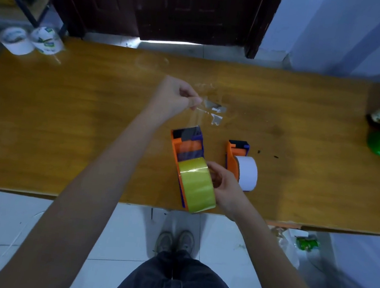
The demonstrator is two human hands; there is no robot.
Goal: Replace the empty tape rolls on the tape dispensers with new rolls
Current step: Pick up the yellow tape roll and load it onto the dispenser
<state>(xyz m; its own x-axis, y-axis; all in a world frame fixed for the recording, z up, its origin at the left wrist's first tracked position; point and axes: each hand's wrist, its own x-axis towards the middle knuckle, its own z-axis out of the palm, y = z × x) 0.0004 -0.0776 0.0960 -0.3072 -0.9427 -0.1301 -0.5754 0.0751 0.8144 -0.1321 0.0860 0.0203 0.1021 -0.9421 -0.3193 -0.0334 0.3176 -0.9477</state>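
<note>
Thin, clingy tape end [198, 117] pinched in left hand [174, 98]; right hand [223, 184] clamped on stiff, light yellow roll [197, 184], best gripped by its sides.

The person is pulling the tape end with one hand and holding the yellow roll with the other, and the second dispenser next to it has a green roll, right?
Nearly. The head view shows the left hand pulling the clear tape end, the right hand on the yellow roll, but the second dispenser carries a white roll, not a green one.
</note>
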